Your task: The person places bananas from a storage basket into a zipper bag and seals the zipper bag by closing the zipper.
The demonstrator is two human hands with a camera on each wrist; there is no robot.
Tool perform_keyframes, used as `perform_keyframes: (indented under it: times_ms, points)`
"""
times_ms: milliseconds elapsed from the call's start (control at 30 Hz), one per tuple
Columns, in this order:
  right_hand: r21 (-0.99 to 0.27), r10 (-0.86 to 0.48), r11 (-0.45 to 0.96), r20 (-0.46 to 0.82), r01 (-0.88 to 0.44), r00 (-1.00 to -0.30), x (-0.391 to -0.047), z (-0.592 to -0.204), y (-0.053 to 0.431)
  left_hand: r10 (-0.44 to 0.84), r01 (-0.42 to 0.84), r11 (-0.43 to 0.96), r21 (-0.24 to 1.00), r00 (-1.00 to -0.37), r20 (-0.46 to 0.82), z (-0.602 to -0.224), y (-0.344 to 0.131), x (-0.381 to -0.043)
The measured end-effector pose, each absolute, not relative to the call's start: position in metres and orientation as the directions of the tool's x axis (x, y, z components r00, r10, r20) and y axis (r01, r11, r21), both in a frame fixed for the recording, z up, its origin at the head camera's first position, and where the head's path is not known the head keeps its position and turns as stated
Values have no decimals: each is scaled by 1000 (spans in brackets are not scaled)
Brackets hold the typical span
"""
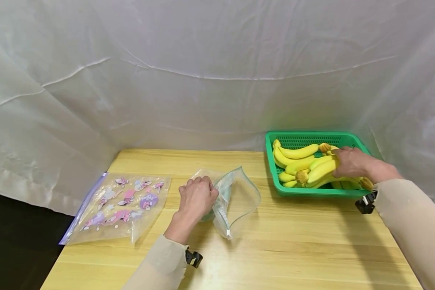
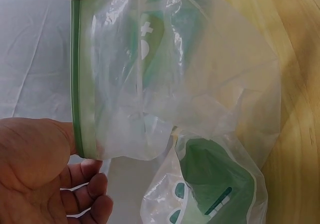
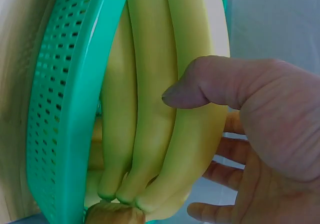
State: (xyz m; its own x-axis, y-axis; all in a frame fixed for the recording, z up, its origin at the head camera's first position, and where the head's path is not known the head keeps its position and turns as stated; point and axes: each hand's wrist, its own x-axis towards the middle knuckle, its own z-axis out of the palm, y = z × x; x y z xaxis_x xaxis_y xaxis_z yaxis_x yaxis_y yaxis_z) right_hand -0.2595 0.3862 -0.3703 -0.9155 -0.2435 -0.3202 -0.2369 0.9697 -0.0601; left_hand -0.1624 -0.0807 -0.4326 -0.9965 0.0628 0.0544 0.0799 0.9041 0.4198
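My left hand (image 1: 197, 197) pinches the edge of a clear zip bag (image 1: 244, 201) with a green seal and a white slider. The bag's mouth gapes toward the right. In the left wrist view, thumb and fingers hold a corner of the green seal strip (image 2: 77, 84), and green and white prints (image 2: 220, 184) show on the plastic. My right hand (image 1: 351, 161) reaches into a green basket (image 1: 311, 193) at the back right. Its thumb lies across a bunch of yellow bananas (image 3: 152, 84), with the other fingers around the far side.
Several more bananas (image 1: 299, 152) lie in the basket. Flat on the left of the wooden table (image 1: 282, 249) is another clear zip bag (image 1: 134, 217) with a purple seal and pink and purple cartoon prints. Pale curtain fabric (image 1: 203, 108) hangs behind and at both sides.
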Motion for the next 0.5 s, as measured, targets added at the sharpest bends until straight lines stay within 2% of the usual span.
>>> perform_keyframes:
  times_ms: [233,500]
  points:
    - [-13,-262,963,-299,-271,-918,-257,-363,395,63,80,903,422,-997,52,-432,-81,-161]
    - [-76,-132,990,-245,-117,-960,-256,-350,405,55,67,902,427,-998,40,-432,-82,-161]
